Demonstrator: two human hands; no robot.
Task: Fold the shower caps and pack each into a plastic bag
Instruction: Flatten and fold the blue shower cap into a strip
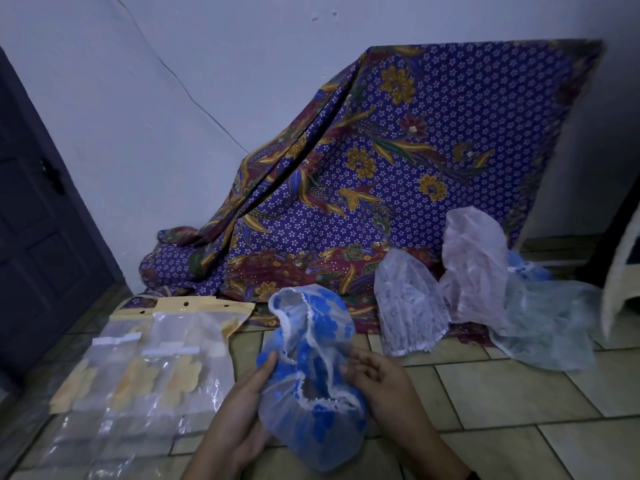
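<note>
Whatever the patterned cloth (pixel 415 161) at upper right drapes over is hidden. The left edge cuts the dark door (pixel 38 237), the right edge a white object (pixel 623 278) too partial to name. Fingers of the left hand (pixel 239 407) vanish behind the blue shower cap (pixel 318 410). At lower left the plastic bags (pixel 138 393) blur and run off the bottom

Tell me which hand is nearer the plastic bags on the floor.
Left. The left hand grips the blue shower cap right beside the plastic bags; the right hand holds the cap's other side, so the cap lies between it and them.
</note>
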